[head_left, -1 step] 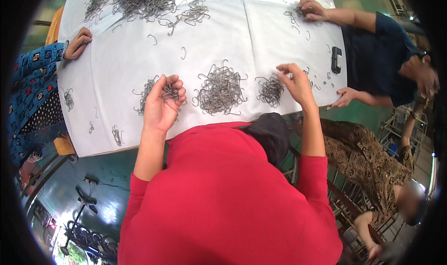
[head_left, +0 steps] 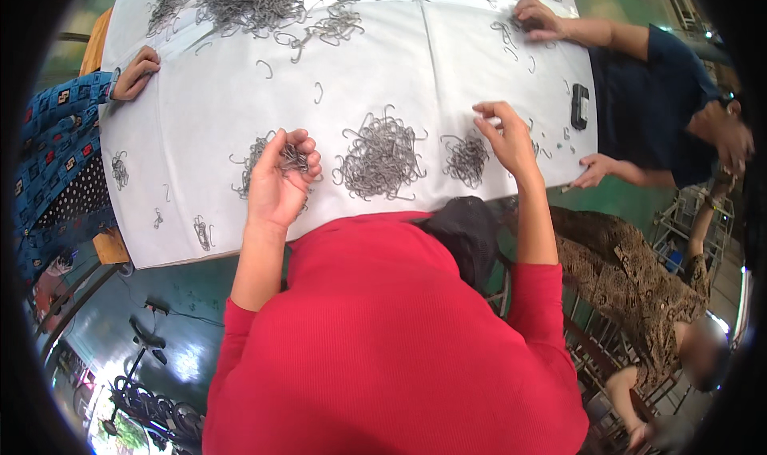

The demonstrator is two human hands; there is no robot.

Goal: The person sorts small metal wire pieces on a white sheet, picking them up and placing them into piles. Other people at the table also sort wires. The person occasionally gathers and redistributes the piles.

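Note:
My left hand (head_left: 281, 175) is palm up with its fingers curled around a bunch of small grey metal hooks (head_left: 294, 159). Under and beside it lies a pile of the same hooks (head_left: 254, 155), partly covered by the hand. A larger heap of hooks (head_left: 379, 159) sits on the white table in front of my body, between my hands. My right hand (head_left: 507, 135) hovers at the right edge of a smaller pile (head_left: 465, 159). Its thumb and fingers are bent but apart, and I see nothing between them.
The white-covered table (head_left: 216, 135) carries a big mound of hooks (head_left: 248, 3) at the far left. One person's hand (head_left: 136, 73) rests on the left edge. Another person's hand (head_left: 539, 19) touches hooks at the far right, near a black case (head_left: 579, 106). Loose hooks (head_left: 201, 233) lie front left.
The fingers of my right hand have lifted and spread a little from the thumb. My left hand keeps its place with the hooks. The whole view has shifted very slightly.

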